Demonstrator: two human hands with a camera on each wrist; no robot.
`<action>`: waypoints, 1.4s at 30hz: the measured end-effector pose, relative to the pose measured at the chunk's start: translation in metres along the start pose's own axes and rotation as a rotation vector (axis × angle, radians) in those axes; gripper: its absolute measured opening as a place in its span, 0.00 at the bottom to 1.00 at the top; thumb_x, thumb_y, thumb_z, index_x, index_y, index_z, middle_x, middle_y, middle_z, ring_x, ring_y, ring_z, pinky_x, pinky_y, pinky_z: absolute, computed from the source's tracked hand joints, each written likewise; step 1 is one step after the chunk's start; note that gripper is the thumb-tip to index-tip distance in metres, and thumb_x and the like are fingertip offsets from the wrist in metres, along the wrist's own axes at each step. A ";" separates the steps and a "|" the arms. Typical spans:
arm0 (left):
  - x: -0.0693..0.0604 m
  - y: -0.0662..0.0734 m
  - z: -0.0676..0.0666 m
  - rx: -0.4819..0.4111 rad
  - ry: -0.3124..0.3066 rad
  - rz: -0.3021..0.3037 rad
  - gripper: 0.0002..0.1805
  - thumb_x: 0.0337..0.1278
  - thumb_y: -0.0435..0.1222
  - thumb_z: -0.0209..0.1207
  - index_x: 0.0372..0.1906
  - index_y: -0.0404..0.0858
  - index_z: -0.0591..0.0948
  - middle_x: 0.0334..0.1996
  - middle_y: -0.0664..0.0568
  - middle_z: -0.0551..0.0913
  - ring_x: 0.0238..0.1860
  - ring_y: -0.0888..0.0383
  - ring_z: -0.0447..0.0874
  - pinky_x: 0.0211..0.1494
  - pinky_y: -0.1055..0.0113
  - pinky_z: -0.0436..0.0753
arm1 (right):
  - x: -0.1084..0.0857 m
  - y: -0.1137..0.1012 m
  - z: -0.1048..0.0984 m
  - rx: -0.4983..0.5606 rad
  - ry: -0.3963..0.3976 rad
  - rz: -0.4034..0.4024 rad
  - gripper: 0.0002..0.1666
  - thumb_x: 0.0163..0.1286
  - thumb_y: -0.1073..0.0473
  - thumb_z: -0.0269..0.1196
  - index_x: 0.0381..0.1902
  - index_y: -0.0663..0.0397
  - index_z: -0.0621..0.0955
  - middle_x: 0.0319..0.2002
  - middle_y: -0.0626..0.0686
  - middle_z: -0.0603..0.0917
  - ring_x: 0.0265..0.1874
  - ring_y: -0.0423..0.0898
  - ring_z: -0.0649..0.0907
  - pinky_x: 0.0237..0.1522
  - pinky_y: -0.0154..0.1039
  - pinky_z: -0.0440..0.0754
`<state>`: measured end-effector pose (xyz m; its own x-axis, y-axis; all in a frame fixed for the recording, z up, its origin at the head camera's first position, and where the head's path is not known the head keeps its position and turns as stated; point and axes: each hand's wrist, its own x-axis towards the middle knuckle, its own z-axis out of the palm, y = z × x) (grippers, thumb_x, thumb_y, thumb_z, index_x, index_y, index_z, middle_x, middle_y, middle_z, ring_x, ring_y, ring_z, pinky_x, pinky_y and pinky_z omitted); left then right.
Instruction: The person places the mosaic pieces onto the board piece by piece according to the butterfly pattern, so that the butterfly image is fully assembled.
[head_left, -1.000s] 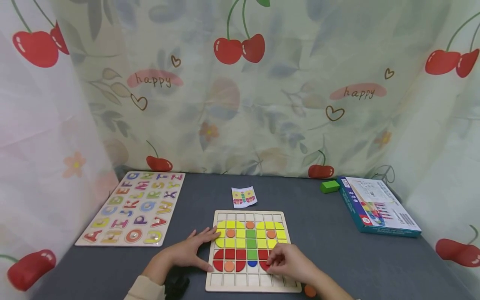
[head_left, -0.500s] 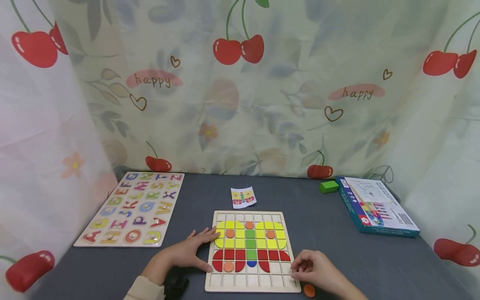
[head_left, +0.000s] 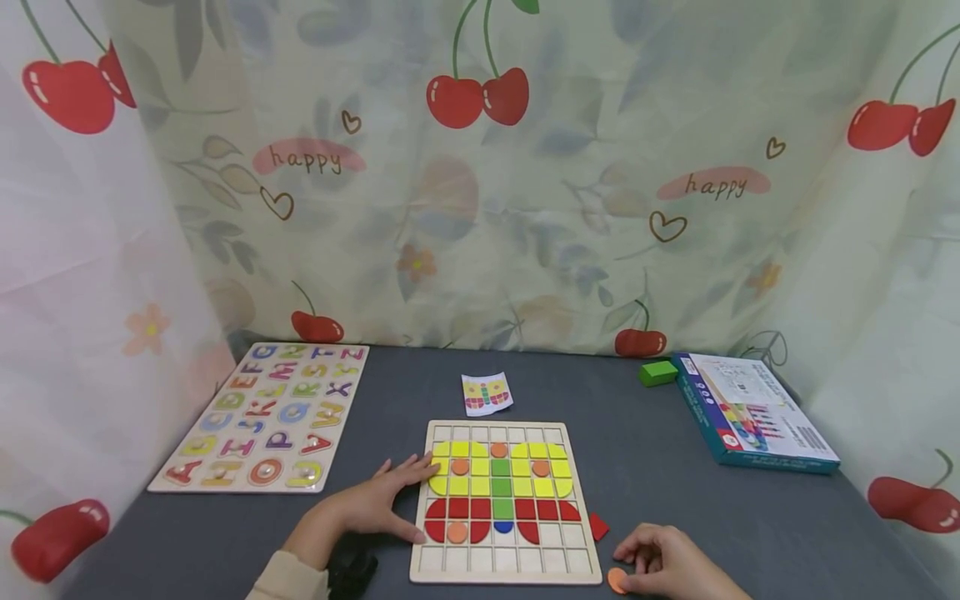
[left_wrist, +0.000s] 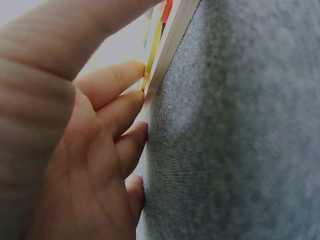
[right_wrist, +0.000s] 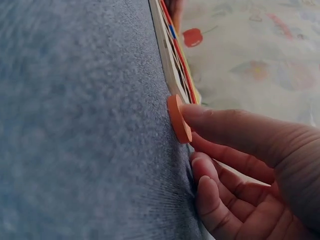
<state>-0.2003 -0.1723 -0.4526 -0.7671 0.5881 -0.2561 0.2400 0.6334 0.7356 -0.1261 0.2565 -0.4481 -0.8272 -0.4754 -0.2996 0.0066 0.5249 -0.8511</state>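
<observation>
A wooden grid board (head_left: 528, 567) bears flat yellow, red, green, orange and blue pieces laid out in a butterfly shape. My left hand (head_left: 367, 504) rests at its left edge, fingers spread; in the left wrist view the fingertips (left_wrist: 134, 70) touch the board's side and a yellow piece. At the lower right, off the board, my right hand (head_left: 663, 560) pinches an orange disc (head_left: 617, 580). In the right wrist view the thumb presses the orange disc (right_wrist: 179, 120), which stands tilted; the index finger is partly hidden behind. A red piece (head_left: 598, 527) lies beside the board's right edge.
Behind the board lies a small butterfly picture card (head_left: 486, 395). An alphabet puzzle board (head_left: 262, 417) is at the left. A green block (head_left: 658, 372) and a flat box (head_left: 757, 412) sit at the back right. A patterned curtain (head_left: 480, 208) encloses the table.
My right hand has moved from the red lower-right pieces off the board, down and right to the orange disc. A red piece now shows beside the board's right edge. My left hand stays put.
</observation>
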 end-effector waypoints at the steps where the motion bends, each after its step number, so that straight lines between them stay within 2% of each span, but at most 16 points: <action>1: 0.000 0.000 0.000 0.000 0.001 0.000 0.50 0.38 0.53 0.70 0.71 0.49 0.61 0.74 0.51 0.51 0.75 0.46 0.40 0.72 0.39 0.34 | 0.000 0.001 0.000 0.010 -0.009 0.002 0.18 0.60 0.54 0.66 0.42 0.63 0.82 0.30 0.50 0.79 0.23 0.37 0.75 0.23 0.27 0.73; 8: -0.001 0.000 -0.001 0.002 0.009 0.002 0.50 0.38 0.52 0.71 0.71 0.48 0.61 0.74 0.51 0.52 0.75 0.45 0.40 0.72 0.39 0.33 | 0.004 0.001 0.003 0.068 -0.066 -0.003 0.15 0.61 0.56 0.65 0.41 0.62 0.81 0.29 0.48 0.78 0.23 0.36 0.75 0.23 0.27 0.72; 13: -0.002 -0.001 -0.002 0.005 0.007 0.005 0.50 0.38 0.52 0.70 0.71 0.49 0.61 0.74 0.51 0.51 0.75 0.46 0.40 0.72 0.39 0.34 | 0.007 -0.002 0.004 0.149 -0.123 -0.048 0.13 0.63 0.59 0.62 0.39 0.66 0.78 0.28 0.46 0.78 0.23 0.35 0.75 0.24 0.25 0.73; 17: -0.002 -0.002 -0.002 -0.001 0.005 0.006 0.50 0.38 0.52 0.70 0.71 0.49 0.61 0.74 0.51 0.51 0.75 0.46 0.40 0.72 0.39 0.34 | 0.012 -0.010 0.005 0.186 -0.148 -0.076 0.15 0.64 0.58 0.61 0.39 0.68 0.77 0.29 0.46 0.79 0.25 0.35 0.76 0.27 0.25 0.75; 22: -0.001 -0.001 -0.001 -0.004 0.008 0.023 0.50 0.39 0.51 0.70 0.71 0.47 0.61 0.74 0.49 0.51 0.75 0.44 0.40 0.72 0.38 0.34 | 0.025 -0.025 0.010 0.125 -0.087 -0.078 0.18 0.62 0.53 0.64 0.39 0.65 0.78 0.29 0.48 0.78 0.25 0.36 0.76 0.27 0.26 0.77; 30: -0.001 0.000 0.000 -0.005 0.006 0.021 0.50 0.39 0.52 0.70 0.71 0.47 0.60 0.74 0.51 0.50 0.75 0.45 0.40 0.72 0.39 0.33 | 0.051 -0.040 0.020 0.074 -0.005 -0.072 0.17 0.61 0.54 0.65 0.38 0.63 0.80 0.29 0.49 0.79 0.28 0.41 0.76 0.28 0.27 0.76; 36: -0.001 0.000 -0.001 -0.006 0.001 0.038 0.49 0.40 0.50 0.70 0.71 0.46 0.60 0.74 0.49 0.50 0.75 0.44 0.40 0.71 0.38 0.33 | 0.063 -0.045 0.025 0.042 0.047 -0.096 0.14 0.60 0.58 0.66 0.36 0.65 0.81 0.28 0.50 0.79 0.25 0.40 0.76 0.25 0.28 0.75; 42: -0.001 0.002 0.000 -0.009 -0.001 0.032 0.49 0.40 0.50 0.70 0.71 0.47 0.60 0.74 0.49 0.50 0.75 0.44 0.40 0.71 0.38 0.33 | 0.070 -0.044 0.029 -0.046 0.106 -0.117 0.11 0.56 0.58 0.68 0.31 0.61 0.83 0.25 0.49 0.79 0.20 0.37 0.73 0.21 0.27 0.70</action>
<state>-0.1994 -0.1714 -0.4504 -0.7584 0.6086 -0.2333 0.2589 0.6098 0.7491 -0.1677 0.1795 -0.4439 -0.8755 -0.4592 -0.1503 -0.1171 0.5035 -0.8560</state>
